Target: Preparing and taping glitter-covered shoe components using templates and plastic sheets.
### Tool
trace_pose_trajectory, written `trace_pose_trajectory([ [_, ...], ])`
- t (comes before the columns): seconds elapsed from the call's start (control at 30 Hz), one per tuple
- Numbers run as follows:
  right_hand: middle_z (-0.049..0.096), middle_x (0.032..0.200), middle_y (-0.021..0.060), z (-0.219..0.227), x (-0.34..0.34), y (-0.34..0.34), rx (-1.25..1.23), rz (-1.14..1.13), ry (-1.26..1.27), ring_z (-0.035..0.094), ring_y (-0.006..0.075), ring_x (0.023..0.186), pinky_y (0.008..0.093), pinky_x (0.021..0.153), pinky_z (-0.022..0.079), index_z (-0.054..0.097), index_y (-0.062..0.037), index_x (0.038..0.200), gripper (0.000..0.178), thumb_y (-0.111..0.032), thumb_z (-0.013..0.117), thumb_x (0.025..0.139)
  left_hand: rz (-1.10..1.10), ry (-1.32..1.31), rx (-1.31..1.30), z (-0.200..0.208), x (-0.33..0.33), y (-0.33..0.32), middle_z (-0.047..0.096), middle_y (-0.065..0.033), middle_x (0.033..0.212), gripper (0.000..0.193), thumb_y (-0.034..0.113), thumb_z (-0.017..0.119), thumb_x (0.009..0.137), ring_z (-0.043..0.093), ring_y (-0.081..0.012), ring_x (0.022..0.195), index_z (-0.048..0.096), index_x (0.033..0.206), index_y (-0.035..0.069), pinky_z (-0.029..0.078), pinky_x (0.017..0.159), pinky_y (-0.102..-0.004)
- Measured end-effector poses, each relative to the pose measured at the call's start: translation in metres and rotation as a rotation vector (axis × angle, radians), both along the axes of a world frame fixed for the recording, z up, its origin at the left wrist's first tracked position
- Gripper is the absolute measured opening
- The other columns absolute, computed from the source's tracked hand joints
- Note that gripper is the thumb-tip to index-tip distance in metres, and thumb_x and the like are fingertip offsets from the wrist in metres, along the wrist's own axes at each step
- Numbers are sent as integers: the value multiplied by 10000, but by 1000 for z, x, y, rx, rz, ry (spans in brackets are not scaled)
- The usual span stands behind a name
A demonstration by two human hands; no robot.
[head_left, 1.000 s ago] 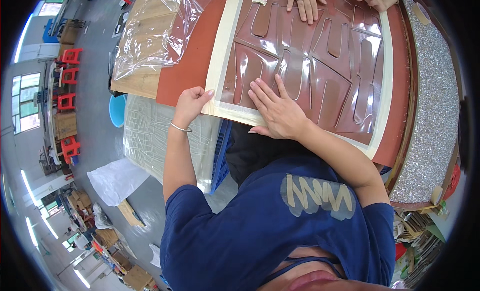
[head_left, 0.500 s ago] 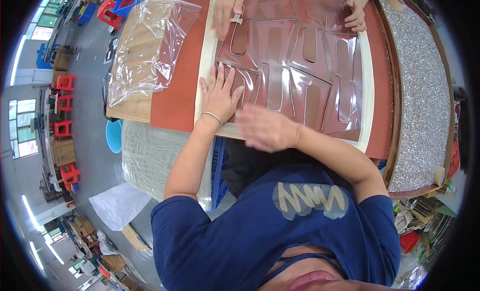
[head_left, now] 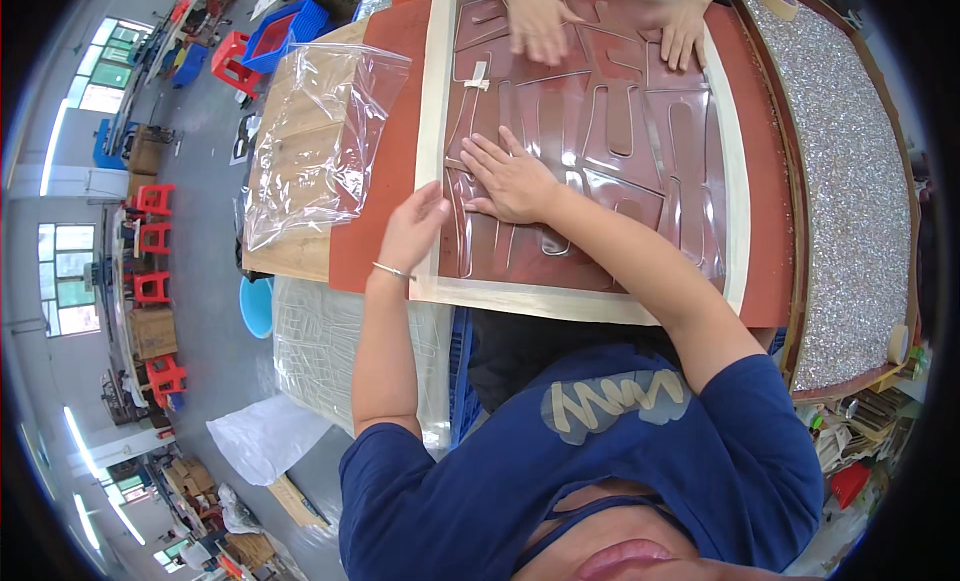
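Note:
My right hand [head_left: 514, 181] lies flat with fingers spread on a glossy clear plastic sheet [head_left: 545, 111] with long cut-out outlines. Beneath the plastic shows a reddish-brown layer, and a cream border strip [head_left: 738, 221] runs round it. At the strip's left side is my left hand [head_left: 412, 226], turned on edge, its fingers loosely extended and nothing visible in them. Across the table, a co-worker's blurred hand [head_left: 537, 23] hovers over the far part of the sheet. The co-worker's other hand [head_left: 683, 29] rests near the far right corner. A small pale tape piece [head_left: 477, 77] sticks near the left side.
A clear plastic bag [head_left: 325, 141] lies on wooden boards to the left, beside a red-brown sheet [head_left: 385, 171]. On the right stands a glittery silver surface [head_left: 850, 181] with tape rolls [head_left: 897, 345]. Below left are a patterned translucent stack [head_left: 350, 351] and a blue basin [head_left: 256, 306].
My right hand has moved up and left onto the sheet. My left hand has lifted from its flat press and turned on edge at the border. The co-worker's left-side hand has shifted right, off the tape.

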State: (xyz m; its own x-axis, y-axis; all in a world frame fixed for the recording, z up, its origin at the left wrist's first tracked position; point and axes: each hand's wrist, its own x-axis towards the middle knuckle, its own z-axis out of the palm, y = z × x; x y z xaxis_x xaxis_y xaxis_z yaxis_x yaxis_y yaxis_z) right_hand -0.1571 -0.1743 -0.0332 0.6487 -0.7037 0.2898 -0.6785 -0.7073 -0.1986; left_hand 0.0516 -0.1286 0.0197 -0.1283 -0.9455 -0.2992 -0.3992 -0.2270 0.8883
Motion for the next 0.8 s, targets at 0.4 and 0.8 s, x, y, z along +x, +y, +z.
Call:
trace_pose_trajectory([
  [0.4, 308, 1479, 163, 12, -9, -2, 41, 210, -360, 279, 278, 1384, 514, 1144, 132, 370, -3, 1370, 652, -382, 572, 879, 262, -577, -78, -24, 18, -80, 659, -204, 848, 464, 382, 675, 795, 640, -258, 773, 638, 926, -61, 487, 715, -368],
  [0.8, 248, 1507, 160, 14, -4, 3, -25, 305, -42, 192, 265, 1417, 471, 1164, 66, 299, 26, 1412, 730, -488, 441, 914, 364, 342, 374, -16, 25, -90, 672, -107, 842, 334, 246, 746, 788, 652, -194, 695, 649, 940, -35, 525, 617, -357],
])
